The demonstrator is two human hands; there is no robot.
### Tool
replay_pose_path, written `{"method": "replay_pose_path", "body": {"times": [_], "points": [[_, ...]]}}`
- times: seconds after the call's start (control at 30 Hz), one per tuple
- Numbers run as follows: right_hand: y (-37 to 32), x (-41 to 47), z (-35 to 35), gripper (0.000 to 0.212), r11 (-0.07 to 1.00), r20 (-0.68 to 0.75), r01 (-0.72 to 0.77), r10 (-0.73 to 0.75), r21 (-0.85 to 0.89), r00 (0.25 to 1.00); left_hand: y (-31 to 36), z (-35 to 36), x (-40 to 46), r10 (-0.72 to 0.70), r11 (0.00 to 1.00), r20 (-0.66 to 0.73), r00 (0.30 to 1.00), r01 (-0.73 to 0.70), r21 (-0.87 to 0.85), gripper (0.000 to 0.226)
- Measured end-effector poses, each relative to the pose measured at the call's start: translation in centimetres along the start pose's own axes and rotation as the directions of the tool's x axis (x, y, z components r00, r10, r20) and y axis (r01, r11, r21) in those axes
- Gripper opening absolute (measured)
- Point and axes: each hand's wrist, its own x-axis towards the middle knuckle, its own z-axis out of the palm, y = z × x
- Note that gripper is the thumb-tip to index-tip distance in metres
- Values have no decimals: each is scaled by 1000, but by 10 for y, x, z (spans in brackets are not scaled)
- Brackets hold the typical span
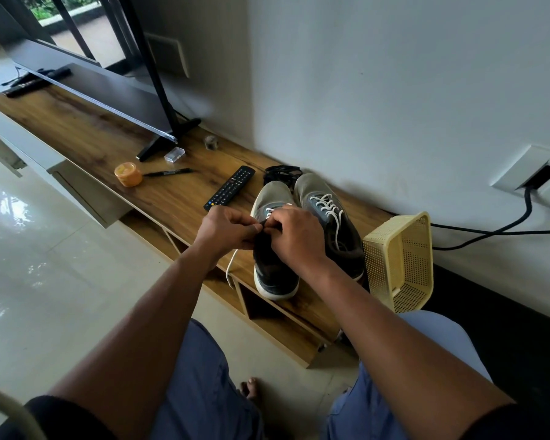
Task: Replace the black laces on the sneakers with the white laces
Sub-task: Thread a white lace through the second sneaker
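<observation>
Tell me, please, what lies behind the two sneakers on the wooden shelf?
A bundle of black laces lies behind the sneakers, against the wall. The sneakers' toes cover its near part, so how many laces there are cannot be seen.

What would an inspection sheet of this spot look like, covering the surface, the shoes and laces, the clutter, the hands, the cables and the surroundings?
Surface: wooden TV bench, low against the wall.
Job's things: right sneaker laced in white; left sneaker part-laced, white lace trailing over the bench edge; black laces piled behind the toes.
Clutter: remote, orange tub, marker, yellow basket tipped on its side.
Hands: left hand and right hand both pinch at the left sneaker's lacing, fingers curled.
Cables: black cable runs from the wall plate.
Surroundings: television, white wall, glossy tiled floor.
</observation>
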Motion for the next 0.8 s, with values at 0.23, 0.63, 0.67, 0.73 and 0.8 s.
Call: {"method": "replay_pose_path", "body": {"times": [0.23,0.63,0.67,0.73,0.8], "points": [[4,6,1,15,994,56,-76,72,77,996,-4,-1,5,16,992,-28,999,-12,127,4],[4,4,-2,11,992,63,-35,28,119,998,-5,2,7,41,986,-70,997,-29,162,6],[4,5,-2,9,989,72,-61,51,136,996,-5,2,7,42,986,-70,997,-30,163,6],[5,7,-1,7,984,85,-90,78,151,993,-4,1,6,42,986,-67,997,-31,162,6],[5,6,1,7,983,83,-97,85,158,993,-4,1,6,40,986,-63,997,-29,162,6]]}}
